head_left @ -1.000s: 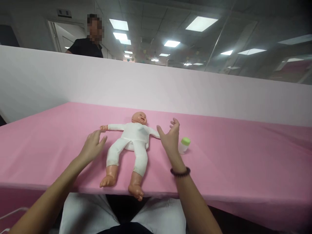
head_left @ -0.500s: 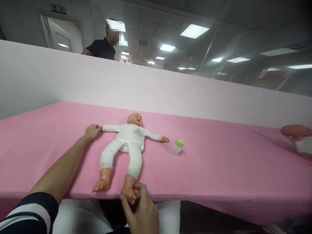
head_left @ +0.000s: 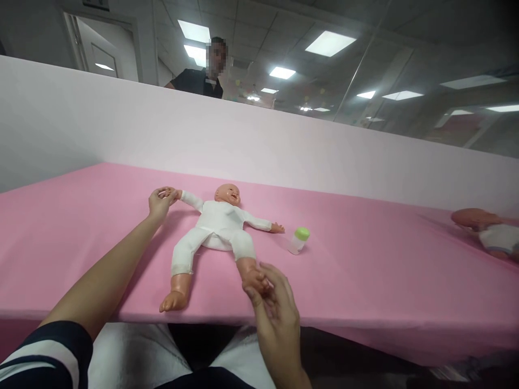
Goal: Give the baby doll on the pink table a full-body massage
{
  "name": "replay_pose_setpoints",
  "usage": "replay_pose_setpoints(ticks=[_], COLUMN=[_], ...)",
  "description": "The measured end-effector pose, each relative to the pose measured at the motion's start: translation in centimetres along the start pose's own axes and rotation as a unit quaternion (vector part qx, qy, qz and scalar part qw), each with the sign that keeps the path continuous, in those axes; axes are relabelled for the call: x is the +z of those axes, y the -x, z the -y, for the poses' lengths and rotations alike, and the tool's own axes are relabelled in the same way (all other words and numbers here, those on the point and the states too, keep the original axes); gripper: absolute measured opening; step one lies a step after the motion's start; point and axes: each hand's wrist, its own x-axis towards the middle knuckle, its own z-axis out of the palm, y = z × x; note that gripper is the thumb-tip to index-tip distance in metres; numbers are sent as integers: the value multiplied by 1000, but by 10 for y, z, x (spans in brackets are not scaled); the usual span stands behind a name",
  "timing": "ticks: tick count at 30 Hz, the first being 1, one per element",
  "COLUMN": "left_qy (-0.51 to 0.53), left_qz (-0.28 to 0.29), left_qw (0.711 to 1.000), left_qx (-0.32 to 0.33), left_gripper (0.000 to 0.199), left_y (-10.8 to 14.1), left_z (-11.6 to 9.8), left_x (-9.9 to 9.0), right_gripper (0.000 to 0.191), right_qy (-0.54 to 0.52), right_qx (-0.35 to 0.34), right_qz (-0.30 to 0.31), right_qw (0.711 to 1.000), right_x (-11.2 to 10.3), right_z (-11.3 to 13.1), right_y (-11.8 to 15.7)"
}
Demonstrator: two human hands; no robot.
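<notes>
A baby doll (head_left: 221, 221) with a white cloth body lies on its back, its head toward the wall. My left hand (head_left: 160, 202) is closed around the doll's hand on the left of the view, and that arm is raised off the cloth. Low in the view, my right hand (head_left: 278, 302) has its thumb and fingers around the doll's foot (head_left: 254, 276), with that leg bent outward to the right. The doll's other leg rests flat. Beside its outstretched hand on the right stands a small clear bottle with a green cap (head_left: 300, 237).
Pink cloth (head_left: 377, 265) covers the table, whose front edge runs just before my lap. A low white wall (head_left: 243, 140) borders the back. Another doll (head_left: 482, 227) lies at the far right. Behind the wall, a person in a dark shirt (head_left: 197, 82) is visible.
My left hand has lifted the doll's hand up and slightly right. My right hand has moved the foot up and right, bending the leg. The person behind the wall has shifted right.
</notes>
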Motion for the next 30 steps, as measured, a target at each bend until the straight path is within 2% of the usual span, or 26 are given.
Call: replay_pose_setpoints(ticks=[2,4,7,9,11,13,15,17,20,22,24,27,30], left_qy=[-7,-34,-96,-153,-200,-222,-225,-214,-166,-115,-68,-23,-26], left_qz=[5,42,131,201,260,287,285,269,214,142,55,-47,-90], left_qw=[999,993,970,937,895,863,852,859,906,949,978,996,993], left_qx=[48,104,179,239,303,351,378,380,325,258,188,72,-74], left_gripper=[38,41,42,37,32,30,30,30,34,38,40,38,21], left_y=[13,29,57,72,82,86,84,78,64,50,34,9,-11], left_z=[-11,-21,-30,-32,-30,-25,-20,-16,-11,-9,-4,11,32], left_x=[16,29,41,43,42,40,39,39,40,38,31,16,2], right_gripper=[32,32,32,36,38,39,37,35,32,32,34,34,34], right_qy=[-7,-11,-22,-30,-42,-51,-61,-84,-119,-113,-88,-60,-51], right_qx=[-19,-32,-54,-64,-64,-62,-60,-56,-30,-3,9,-8,1], right_qz=[44,90,161,189,201,199,193,191,169,152,154,179,192], right_qw=[999,995,985,979,977,977,977,976,978,982,984,982,980], right_x=[-3,1,20,36,51,61,65,62,44,25,4,-23,-33], right_z=[8,14,16,10,0,-9,-14,-13,-2,7,13,10,-7], right_y=[-27,-53,-85,-98,-104,-104,-100,-96,-88,-80,-68,-45,-18])
